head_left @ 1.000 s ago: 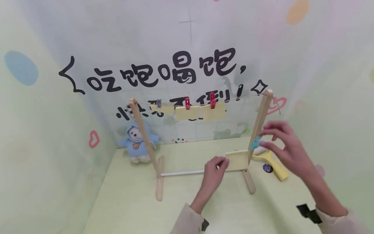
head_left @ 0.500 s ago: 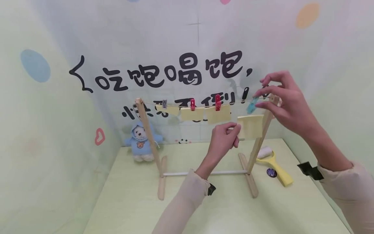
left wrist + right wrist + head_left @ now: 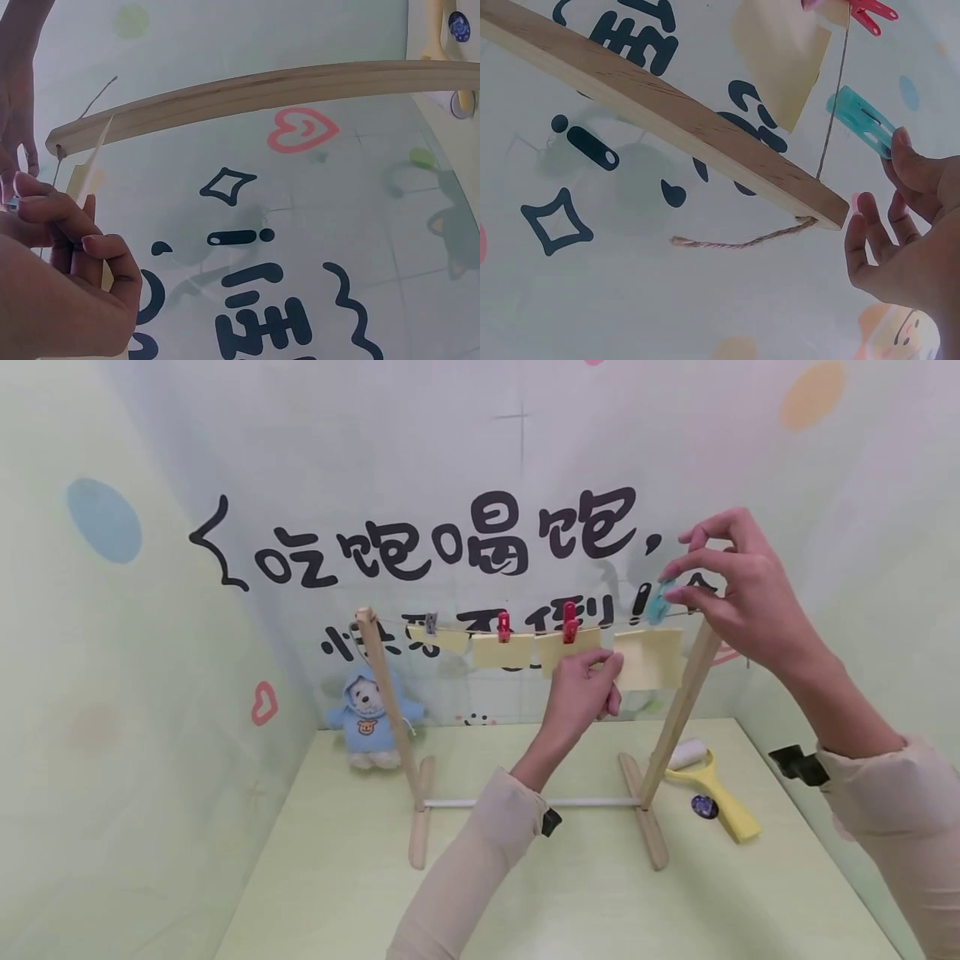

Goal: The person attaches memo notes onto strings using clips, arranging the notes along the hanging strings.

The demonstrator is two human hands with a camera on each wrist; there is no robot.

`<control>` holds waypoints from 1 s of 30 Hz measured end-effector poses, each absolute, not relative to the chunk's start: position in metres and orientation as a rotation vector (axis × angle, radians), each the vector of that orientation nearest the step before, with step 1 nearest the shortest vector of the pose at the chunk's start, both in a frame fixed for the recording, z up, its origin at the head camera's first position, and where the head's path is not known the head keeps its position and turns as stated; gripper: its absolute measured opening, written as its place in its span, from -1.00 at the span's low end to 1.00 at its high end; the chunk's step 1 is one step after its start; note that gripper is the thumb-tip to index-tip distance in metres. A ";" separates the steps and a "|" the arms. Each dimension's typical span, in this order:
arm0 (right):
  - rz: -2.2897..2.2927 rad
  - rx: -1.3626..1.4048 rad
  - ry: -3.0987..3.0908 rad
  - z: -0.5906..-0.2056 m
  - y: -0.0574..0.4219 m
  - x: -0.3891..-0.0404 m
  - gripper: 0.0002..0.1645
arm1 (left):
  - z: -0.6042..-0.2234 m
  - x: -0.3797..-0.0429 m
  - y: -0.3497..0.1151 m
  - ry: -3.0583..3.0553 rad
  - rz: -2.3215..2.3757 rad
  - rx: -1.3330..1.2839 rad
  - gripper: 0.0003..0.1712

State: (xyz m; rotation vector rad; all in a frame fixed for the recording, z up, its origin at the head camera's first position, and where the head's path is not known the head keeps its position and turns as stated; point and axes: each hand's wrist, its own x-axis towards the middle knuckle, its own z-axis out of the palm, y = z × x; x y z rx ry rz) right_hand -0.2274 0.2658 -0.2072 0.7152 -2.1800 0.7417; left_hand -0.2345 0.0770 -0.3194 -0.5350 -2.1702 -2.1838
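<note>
My left hand [image 3: 581, 697] pinches the left edge of a pale yellow paper sheet [image 3: 649, 660], held just below the string near the rack's right post. Between thumb and forefinger of my right hand [image 3: 750, 585] is a teal clothespin [image 3: 862, 120], its tip at the string [image 3: 832, 131] just above that sheet. Three more yellow sheets hang along the string to the left, under a grey clothespin [image 3: 431, 623] and two red clothespins [image 3: 504, 627]. In the left wrist view, the sheet [image 3: 94, 161] is seen edge-on beyond my curled fingers.
The wooden rack [image 3: 684, 718] stands on the pale table [image 3: 360, 893], a white rod [image 3: 592, 802] joining its feet. A plush toy [image 3: 369, 727] in blue sits behind the left post. Right of the rack lie a yellow-handled roller [image 3: 723, 802] and a dark round disc [image 3: 705, 807].
Both hands have risen from low by the right post up to the string. The left hand brings the paper sheet along, the right hand the teal clothespin, which now meets the string.
</note>
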 end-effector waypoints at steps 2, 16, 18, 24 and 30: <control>0.735 0.710 -2.181 -0.207 0.266 -0.227 -0.79 | -0.319 -0.235 0.078 -2.164 -2.189 -0.537 -0.72; 0.660 0.755 -2.206 -0.213 0.267 -0.228 -0.75 | -0.315 -0.234 0.080 -2.110 -2.217 -0.574 -0.72; 0.652 0.767 -2.205 -0.216 0.267 -0.229 -0.75 | -0.315 -0.234 0.079 -2.108 -2.217 -0.575 -0.72; 0.620 0.783 -2.226 -0.220 0.266 -0.231 -0.72 | -0.316 -0.234 0.077 -2.105 -2.222 -0.588 -0.71; 0.580 0.801 -2.254 -0.219 0.268 -0.231 -0.69 | -0.318 -0.234 0.077 -2.116 -2.216 -0.583 -0.71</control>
